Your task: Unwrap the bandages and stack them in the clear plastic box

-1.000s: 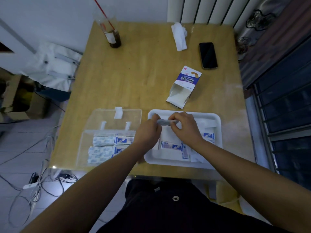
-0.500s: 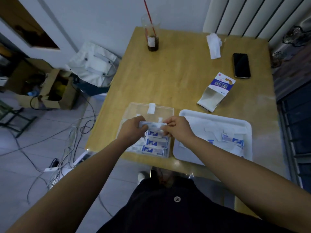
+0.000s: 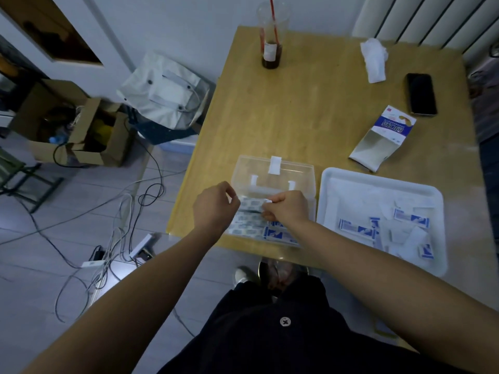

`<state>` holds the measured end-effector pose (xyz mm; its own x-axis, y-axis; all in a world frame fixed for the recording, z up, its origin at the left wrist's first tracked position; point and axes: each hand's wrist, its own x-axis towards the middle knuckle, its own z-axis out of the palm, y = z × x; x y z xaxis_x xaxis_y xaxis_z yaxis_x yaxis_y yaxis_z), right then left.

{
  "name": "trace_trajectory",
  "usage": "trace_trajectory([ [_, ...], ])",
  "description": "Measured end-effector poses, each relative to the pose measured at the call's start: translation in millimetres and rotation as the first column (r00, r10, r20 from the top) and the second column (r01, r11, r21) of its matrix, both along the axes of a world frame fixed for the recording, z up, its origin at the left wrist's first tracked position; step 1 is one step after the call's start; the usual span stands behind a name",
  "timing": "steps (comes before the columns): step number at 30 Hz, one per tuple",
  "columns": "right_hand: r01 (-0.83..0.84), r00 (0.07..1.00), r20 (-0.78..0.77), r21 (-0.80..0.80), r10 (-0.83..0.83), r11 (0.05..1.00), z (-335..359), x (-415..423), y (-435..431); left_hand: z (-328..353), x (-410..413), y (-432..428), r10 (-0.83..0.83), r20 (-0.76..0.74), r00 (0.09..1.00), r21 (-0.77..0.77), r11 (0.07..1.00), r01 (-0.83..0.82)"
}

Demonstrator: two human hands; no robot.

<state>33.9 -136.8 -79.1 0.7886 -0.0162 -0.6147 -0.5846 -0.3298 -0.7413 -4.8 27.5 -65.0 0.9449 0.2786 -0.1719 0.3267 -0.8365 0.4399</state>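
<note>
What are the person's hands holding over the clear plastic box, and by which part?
One bandage, held by its two ends: the left hand pinches the left end and the right hand pinches the right end.

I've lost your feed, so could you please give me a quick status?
Hands: left hand and right hand each pinch an end of one bandage over clear plastic box. In white tray, wrapped bandages. Box unobstructed.

One table (image 3: 310, 109) carries one clear plastic box (image 3: 297, 176) near left, one white tray (image 3: 378, 180) near right, one torn carton (image 3: 378, 147), one phone (image 3: 421, 94), one tissue (image 3: 374, 60) and one cup (image 3: 271, 49) with one red straw (image 3: 273, 14) farther off, and one bandage (image 3: 252, 204) is pinched between the left hand (image 3: 216, 209) and the right hand (image 3: 286, 209).
</note>
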Motion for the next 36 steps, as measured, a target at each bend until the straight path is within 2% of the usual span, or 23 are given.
trace_trajectory([
  [3,0.038,0.998,-0.051,0.004,-0.038,0.999,-3.6,1.1,12.8,-3.0,2.3,-0.3,-0.159,0.017,0.987,0.087,0.984,0.156],
  [6,0.044,0.995,-0.089,-0.007,-0.044,0.999,-6.7,2.0,19.0,-7.4,8.4,-4.6,-0.321,-0.057,0.945,0.101,0.940,0.325],
  [12,0.019,0.996,-0.092,-0.041,-0.022,0.999,-14.8,1.8,16.1,-11.0,17.5,-21.2,-0.551,-0.286,0.784,0.286,0.732,0.618],
  [18,-0.065,0.997,-0.034,-0.094,0.062,0.993,-10.9,-0.1,10.7,-15.1,25.0,-25.1,-0.551,-0.362,0.752,0.311,0.689,0.655],
  [24,-0.117,0.993,0.001,-0.070,0.117,0.991,3.7,3.1,1.1,-15.2,25.5,-28.2,-0.542,-0.432,0.721,0.219,0.713,0.666],
  [27,-0.187,0.982,0.027,0.032,0.187,0.982,24.1,10.1,-16.8,-7.1,24.8,-32.2,-0.526,-0.412,0.744,0.244,0.723,0.646],
  [30,-0.220,0.968,0.138,0.078,0.208,0.972,38.8,20.3,-51.0,6.4,21.7,-42.5,-0.499,-0.288,0.817,0.344,0.743,0.574],
  [33,-0.189,0.949,0.235,-0.109,0.210,0.976,30.9,30.0,-100.9,16.1,21.7,-65.1,-0.470,-0.100,0.877,0.296,0.828,0.477],
  [34,-0.201,0.940,0.231,-0.219,0.251,0.955,24.8,30.6,-119.7,18.3,24.0,-75.9,-0.476,-0.065,0.877,0.254,0.842,0.476],
  [36,-0.280,0.915,0.142,-0.449,0.377,0.849,10.9,28.4,-161.1,20.7,32.0,-106.4,-0.528,-0.017,0.849,0.168,0.835,0.523],
])
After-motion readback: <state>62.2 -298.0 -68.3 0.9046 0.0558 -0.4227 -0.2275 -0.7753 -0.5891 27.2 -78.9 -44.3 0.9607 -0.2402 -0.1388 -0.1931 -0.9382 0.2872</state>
